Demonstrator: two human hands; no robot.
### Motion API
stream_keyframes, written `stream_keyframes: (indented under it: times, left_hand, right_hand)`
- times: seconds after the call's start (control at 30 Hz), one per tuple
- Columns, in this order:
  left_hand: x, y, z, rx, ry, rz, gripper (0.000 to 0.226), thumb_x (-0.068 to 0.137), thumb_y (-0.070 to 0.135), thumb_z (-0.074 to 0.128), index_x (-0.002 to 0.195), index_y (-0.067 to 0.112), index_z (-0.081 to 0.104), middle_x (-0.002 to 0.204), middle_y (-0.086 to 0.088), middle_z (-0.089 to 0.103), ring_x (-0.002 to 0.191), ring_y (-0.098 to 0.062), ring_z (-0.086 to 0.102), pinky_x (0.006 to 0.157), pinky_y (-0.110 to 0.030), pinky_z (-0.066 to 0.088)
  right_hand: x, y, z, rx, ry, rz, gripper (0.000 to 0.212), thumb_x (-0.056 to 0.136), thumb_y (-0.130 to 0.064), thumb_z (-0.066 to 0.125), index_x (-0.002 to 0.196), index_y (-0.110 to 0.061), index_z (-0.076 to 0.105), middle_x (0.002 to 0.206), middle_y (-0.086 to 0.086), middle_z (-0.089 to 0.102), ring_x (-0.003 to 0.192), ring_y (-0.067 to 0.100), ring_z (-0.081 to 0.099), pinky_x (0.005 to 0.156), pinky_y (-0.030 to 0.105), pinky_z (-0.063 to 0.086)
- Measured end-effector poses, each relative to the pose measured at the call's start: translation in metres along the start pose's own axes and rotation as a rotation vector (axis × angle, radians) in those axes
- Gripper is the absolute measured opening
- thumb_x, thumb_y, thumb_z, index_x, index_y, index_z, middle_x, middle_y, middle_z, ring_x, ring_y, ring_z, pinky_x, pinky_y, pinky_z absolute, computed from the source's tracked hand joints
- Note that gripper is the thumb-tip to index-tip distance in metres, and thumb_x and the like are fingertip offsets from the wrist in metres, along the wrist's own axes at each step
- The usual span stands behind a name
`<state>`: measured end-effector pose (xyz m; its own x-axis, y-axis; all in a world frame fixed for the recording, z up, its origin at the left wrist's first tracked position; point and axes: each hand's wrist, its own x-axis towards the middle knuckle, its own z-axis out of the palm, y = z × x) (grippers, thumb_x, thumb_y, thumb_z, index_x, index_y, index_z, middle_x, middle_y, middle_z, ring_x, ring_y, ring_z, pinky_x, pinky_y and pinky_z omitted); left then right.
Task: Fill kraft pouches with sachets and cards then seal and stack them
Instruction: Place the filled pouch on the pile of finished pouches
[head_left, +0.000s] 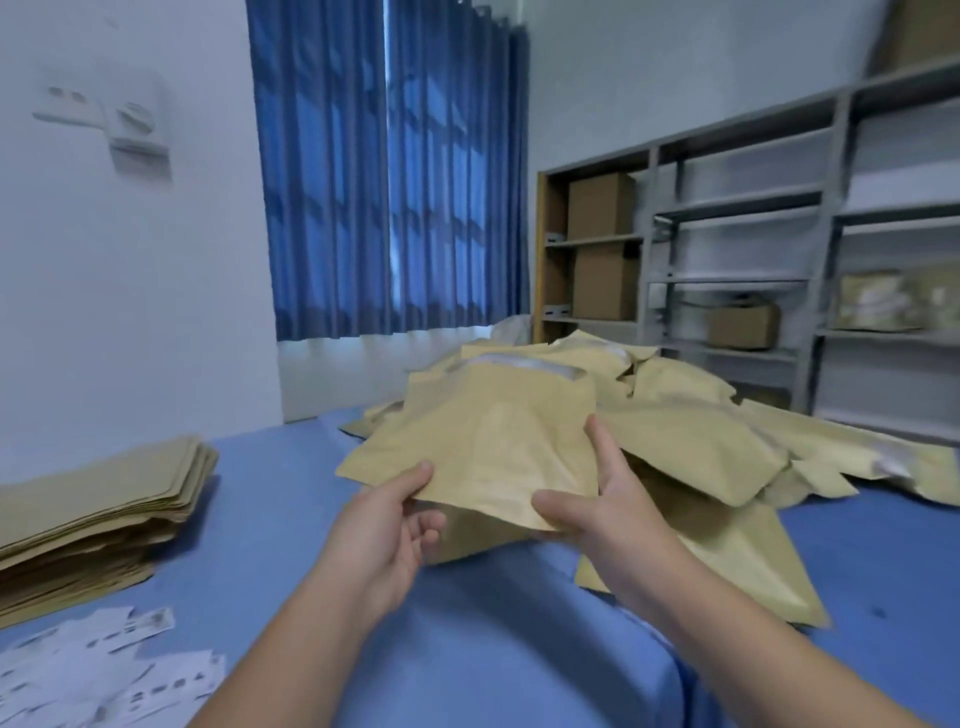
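Left hand (387, 525) and right hand (597, 499) each gripped the pouch (488, 441) above the table (493, 649).

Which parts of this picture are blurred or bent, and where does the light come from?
Head view: motion blur smears the wall socket, shelving and white cards, while the kraft pouch, left hand and right hand look sharper. Head view: the wide lens tilts the shelving uprights. Head view: daylight glows through the blue curtain.
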<state>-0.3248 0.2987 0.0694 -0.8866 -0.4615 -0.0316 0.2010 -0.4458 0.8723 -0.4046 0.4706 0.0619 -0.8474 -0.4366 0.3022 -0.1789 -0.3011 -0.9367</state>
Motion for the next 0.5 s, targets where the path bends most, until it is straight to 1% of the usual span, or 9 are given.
stream_keyframes:
  times: [0.1,0.17,0.23,0.3,0.33,0.37,0.4,0.43,0.5]
  left_hand:
    - [0.028,-0.002,0.041,-0.108,-0.057,-0.055,0.003,0.095,0.009,0.055,0.095,0.005,0.056,0.055,-0.007,0.065,0.038,-0.012,0.059,0.032,-0.016,0.044]
    - [0.047,0.001,0.069,-0.127,-0.096,-0.052,0.006,0.097,0.007,0.053,0.099,0.001,0.053,0.058,-0.012,0.066,0.045,-0.015,0.064,0.035,-0.018,0.047]
    - [0.064,0.001,0.094,-0.148,-0.125,-0.008,0.019,0.096,0.0,0.052,0.113,-0.006,0.049,0.08,-0.021,0.068,0.061,-0.022,0.071,0.045,-0.022,0.054]
    - [0.077,-0.005,0.113,-0.162,-0.086,0.042,0.041,0.093,-0.004,0.053,0.132,-0.005,0.043,0.104,-0.022,0.061,0.081,-0.029,0.073,0.062,-0.029,0.06]
    - [0.081,-0.01,0.119,-0.153,-0.064,0.05,0.045,0.092,-0.004,0.054,0.136,-0.003,0.041,0.106,-0.019,0.06,0.088,-0.029,0.072,0.069,-0.032,0.061]
    - [0.081,-0.016,0.123,-0.136,-0.063,0.046,0.042,0.093,-0.002,0.053,0.133,-0.002,0.043,0.107,-0.016,0.059,0.091,-0.029,0.07,0.072,-0.033,0.061]
    - [0.081,-0.023,0.125,-0.118,-0.071,0.033,0.036,0.093,0.001,0.052,0.128,0.001,0.046,0.11,-0.014,0.059,0.091,-0.029,0.07,0.071,-0.034,0.06]
    - [0.079,-0.029,0.124,-0.101,-0.083,0.015,0.029,0.094,0.003,0.05,0.123,0.005,0.048,0.114,-0.014,0.058,0.09,-0.029,0.07,0.068,-0.033,0.06]
    - [0.076,-0.037,0.116,-0.078,-0.091,-0.022,0.025,0.096,0.009,0.05,0.12,0.009,0.049,0.119,-0.013,0.058,0.086,-0.03,0.072,0.061,-0.032,0.06]
  right_hand:
    - [0.021,-0.017,-0.027,-0.031,0.075,-0.007,0.1,0.076,0.009,0.069,0.146,-0.047,0.023,0.123,-0.006,0.053,0.074,0.02,0.07,0.056,0.032,0.054]
    - [0.037,-0.031,-0.043,-0.056,0.149,-0.019,0.093,0.078,0.005,0.069,0.141,-0.048,0.027,0.117,0.0,0.057,0.066,0.025,0.07,0.049,0.028,0.051]
    - [0.058,-0.043,-0.056,-0.027,0.261,-0.037,0.082,0.082,0.004,0.066,0.14,-0.04,0.029,0.105,0.008,0.065,0.058,0.024,0.067,0.046,0.025,0.049]
    - [0.077,-0.049,-0.068,0.1,0.407,0.014,0.081,0.085,0.008,0.062,0.147,-0.026,0.022,0.096,0.017,0.065,0.057,0.02,0.066,0.053,0.025,0.054]
    - [0.085,-0.049,-0.073,0.152,0.472,0.06,0.074,0.086,0.011,0.059,0.146,-0.015,0.024,0.096,0.018,0.062,0.063,0.02,0.067,0.061,0.027,0.057]
    - [0.093,-0.048,-0.078,0.173,0.52,0.108,0.058,0.087,0.013,0.057,0.137,-0.005,0.034,0.099,0.018,0.06,0.069,0.02,0.067,0.071,0.028,0.058]
    - [0.1,-0.046,-0.083,0.188,0.553,0.158,0.04,0.088,0.014,0.054,0.124,0.002,0.042,0.105,0.014,0.057,0.071,0.021,0.066,0.079,0.029,0.057]
    - [0.105,-0.044,-0.086,0.207,0.571,0.198,0.028,0.088,0.014,0.053,0.113,0.003,0.045,0.109,0.008,0.051,0.071,0.022,0.065,0.084,0.029,0.055]
    - [0.112,-0.038,-0.089,0.239,0.602,0.233,0.03,0.09,0.013,0.051,0.114,-0.002,0.044,0.105,0.004,0.044,0.074,0.023,0.064,0.085,0.029,0.055]
